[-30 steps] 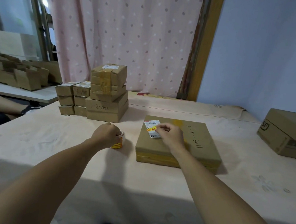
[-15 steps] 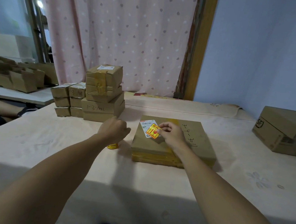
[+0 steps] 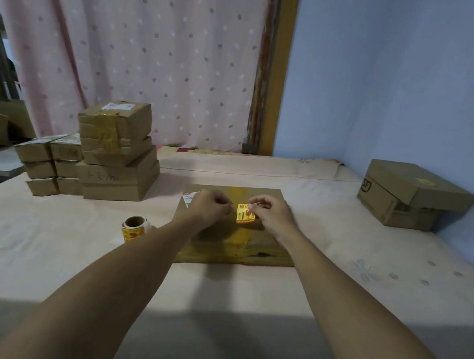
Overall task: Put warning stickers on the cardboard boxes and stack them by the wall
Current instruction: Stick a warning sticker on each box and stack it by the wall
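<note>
The small yellow-and-red warning sticker (image 3: 245,214) sits at the middle of the flat brown cardboard box (image 3: 268,199), mid-way along the pale cloth-covered table (image 3: 78,251). It looks light, floppy and tacky, so it is best held by its edges. The right hand (image 3: 274,216) pinches its far right corner. The left hand (image 3: 208,210) curls at its left edge, and I cannot tell whether it grips. 0.5 s ago that hand was off the box, above the sticker roll (image 3: 135,229).

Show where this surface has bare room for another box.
Bare cloth: between the flat box and the wall boxes, and left of the sticker roll. Crowded: the box stack back left, and the flat box under the left hand and right hand.
</note>
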